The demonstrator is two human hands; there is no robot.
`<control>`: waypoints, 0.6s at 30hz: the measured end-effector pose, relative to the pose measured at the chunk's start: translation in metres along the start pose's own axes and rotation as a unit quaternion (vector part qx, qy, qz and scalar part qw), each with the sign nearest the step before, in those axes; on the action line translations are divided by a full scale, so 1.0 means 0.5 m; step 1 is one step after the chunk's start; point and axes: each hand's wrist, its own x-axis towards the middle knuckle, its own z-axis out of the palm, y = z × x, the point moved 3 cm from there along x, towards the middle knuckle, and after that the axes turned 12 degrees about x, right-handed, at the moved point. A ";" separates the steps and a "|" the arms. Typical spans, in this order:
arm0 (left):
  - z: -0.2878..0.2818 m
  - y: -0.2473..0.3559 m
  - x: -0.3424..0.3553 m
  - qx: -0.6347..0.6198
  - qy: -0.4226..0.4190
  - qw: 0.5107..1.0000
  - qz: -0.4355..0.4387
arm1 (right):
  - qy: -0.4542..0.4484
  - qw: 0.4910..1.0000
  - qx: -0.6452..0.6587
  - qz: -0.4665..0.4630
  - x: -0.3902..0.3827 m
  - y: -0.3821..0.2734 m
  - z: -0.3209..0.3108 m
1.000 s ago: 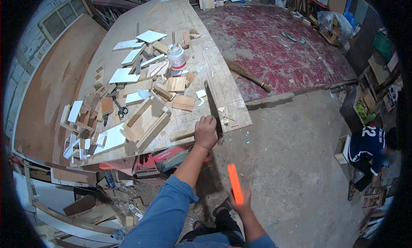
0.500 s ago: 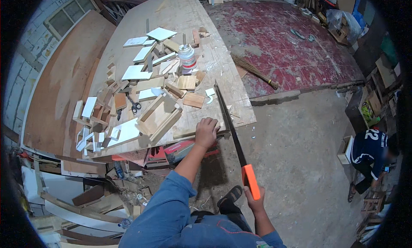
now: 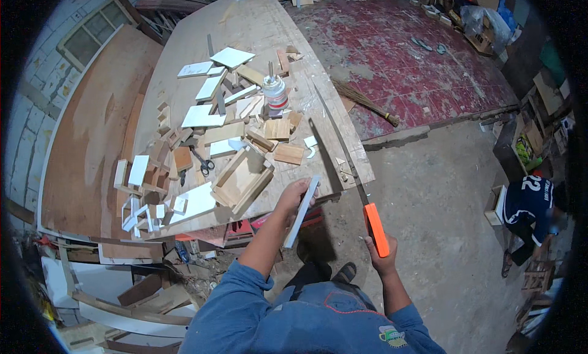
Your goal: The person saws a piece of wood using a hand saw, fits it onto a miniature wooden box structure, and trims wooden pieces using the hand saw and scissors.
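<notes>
My left hand [image 3: 293,197] holds a thin pale strip of board [image 3: 303,210] just off the near edge of the wooden workbench [image 3: 184,53]. My right hand [image 3: 381,258] grips the orange handle of a long hand saw [image 3: 349,164], whose dark blade runs up over the bench's near right corner. Near the left hand on the bench lies a shallow open wooden frame [image 3: 242,182].
The bench carries several white and brown offcuts, black scissors [image 3: 202,163] and a glue bottle [image 3: 275,90]. A broom [image 3: 365,102] lies on the red floor. A person in a dark shirt [image 3: 530,204] crouches at the right. Scrap wood [image 3: 141,293] piles up below the bench.
My left hand has picked the pale strip up off the bench edge. The saw has swung up, its blade now reaching across the bench corner.
</notes>
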 end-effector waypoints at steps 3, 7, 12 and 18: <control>0.000 0.006 -0.008 -0.058 -0.036 0.997 -0.041 | 0.006 1.000 -0.018 0.013 0.035 0.007 0.022; -0.011 -0.001 -0.023 -0.099 -0.088 0.989 -0.069 | -0.006 0.995 -0.088 -0.040 0.106 0.039 0.069; -0.023 -0.003 -0.083 -0.034 -0.075 0.995 -0.048 | 0.008 0.981 -0.154 -0.114 0.200 0.084 0.145; -0.056 0.069 -0.176 0.237 0.014 0.963 0.130 | -0.125 0.925 -0.319 -0.163 0.320 0.082 0.256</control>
